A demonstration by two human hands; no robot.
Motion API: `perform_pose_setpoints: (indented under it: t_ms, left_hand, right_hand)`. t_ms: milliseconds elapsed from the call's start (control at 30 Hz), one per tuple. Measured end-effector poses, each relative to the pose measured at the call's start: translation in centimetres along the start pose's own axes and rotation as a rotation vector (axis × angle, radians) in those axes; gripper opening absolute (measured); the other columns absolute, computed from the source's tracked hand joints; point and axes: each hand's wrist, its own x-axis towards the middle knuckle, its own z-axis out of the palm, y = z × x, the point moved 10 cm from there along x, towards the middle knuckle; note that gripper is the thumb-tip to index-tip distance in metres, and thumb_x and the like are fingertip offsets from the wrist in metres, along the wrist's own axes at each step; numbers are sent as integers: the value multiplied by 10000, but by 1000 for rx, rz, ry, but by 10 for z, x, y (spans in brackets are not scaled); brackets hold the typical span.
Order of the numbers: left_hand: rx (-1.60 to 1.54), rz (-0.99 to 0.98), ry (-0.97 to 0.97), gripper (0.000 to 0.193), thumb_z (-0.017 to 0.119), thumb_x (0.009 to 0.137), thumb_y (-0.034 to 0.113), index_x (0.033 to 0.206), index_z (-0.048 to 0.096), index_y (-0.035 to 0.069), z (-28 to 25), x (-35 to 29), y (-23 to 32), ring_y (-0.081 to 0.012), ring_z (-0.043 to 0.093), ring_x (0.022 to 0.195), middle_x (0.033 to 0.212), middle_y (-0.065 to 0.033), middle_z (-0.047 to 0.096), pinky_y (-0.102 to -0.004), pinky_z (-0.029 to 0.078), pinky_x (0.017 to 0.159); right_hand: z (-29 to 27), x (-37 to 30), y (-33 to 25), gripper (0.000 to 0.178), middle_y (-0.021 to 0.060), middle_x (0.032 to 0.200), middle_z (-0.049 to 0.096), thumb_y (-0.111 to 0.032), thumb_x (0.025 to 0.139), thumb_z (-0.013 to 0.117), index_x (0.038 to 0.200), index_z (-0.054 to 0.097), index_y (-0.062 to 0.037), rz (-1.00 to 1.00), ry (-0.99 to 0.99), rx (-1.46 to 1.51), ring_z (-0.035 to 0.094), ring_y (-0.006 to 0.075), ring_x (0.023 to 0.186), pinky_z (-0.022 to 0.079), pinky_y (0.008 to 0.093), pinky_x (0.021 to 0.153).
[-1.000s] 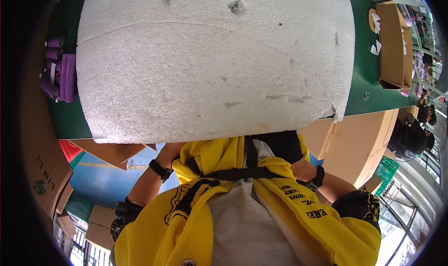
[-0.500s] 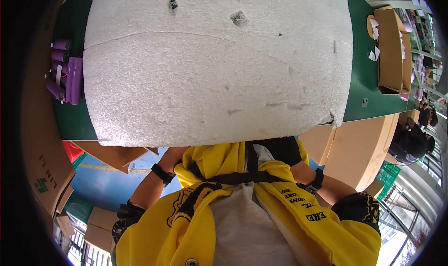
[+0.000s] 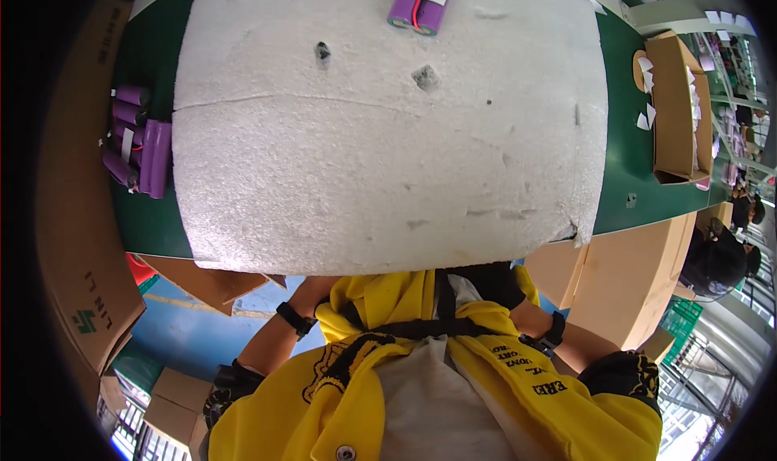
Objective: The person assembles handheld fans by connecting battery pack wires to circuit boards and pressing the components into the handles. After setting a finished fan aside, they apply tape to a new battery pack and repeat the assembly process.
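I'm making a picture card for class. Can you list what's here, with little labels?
pad: big white foam sheet covering most of the green table
top of pad: purple battery pack with red wire
left of pad: pile of purple batteries
right side: open cardboard box
hands: both hidden under the pad's near edge
wrists: black bands, left and right
clothes: yellow jacket

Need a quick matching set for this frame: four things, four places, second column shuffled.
Things:
1. white foam sheet
2. purple cell pack with red wire
3. pile of purple cells
4. open cardboard box

Places:
A. right end of the green table
B. middle of the table
C. left of the foam
D. foam's far edge

Pairs: 1-B, 2-D, 3-C, 4-A
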Motion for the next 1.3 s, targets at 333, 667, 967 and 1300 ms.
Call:
perform_pose_setpoints:
  t_ms: [333, 667, 967, 1300]
  left_hand:
    - [579, 182, 146, 436, 610, 940, 309, 1320, 554, 101, 5, 13, 29, -291, 509, 1242, 1359, -125, 548, -401, 423, 1015]
    - [942, 320, 189, 392, 628, 859, 313, 1221, 638, 161, 14, 17, 56, -361, 544, 1169, 1246, -138, 611, -443, 425, 1002]
    - [953, 649, 206, 259, 596, 844, 198, 1071, 701, 129, 23, 12, 75, -340, 588, 1098, 1150, -131, 649, -423, 461, 955]
    - [996, 736, 188, 218, 617, 768, 186, 959, 705, 128, 23, 16, 77, -300, 648, 945, 998, -85, 688, -403, 502, 850]
  right_hand:
    - [35, -88, 98, 497, 63, 1148, 643, -231, 964, 540, 1431, 412, -118, 604, -1150, -743, 648, 169, 911, 496, 352, 767]
    - [24, -59, 89, 194, 131, 705, 650, -197, 893, 546, 911, 680, -57, 167, -421, -321, 642, 280, 641, 478, 379, 573]
    - [19, -44, 79, 239, 174, 748, 658, -219, 880, 554, 850, 681, -19, 171, -598, -606, 651, 328, 696, 491, 408, 598]
    - [16, -61, 131, 262, 193, 815, 665, -255, 892, 563, 877, 675, -19, 142, -608, -619, 650, 375, 774, 504, 435, 649]
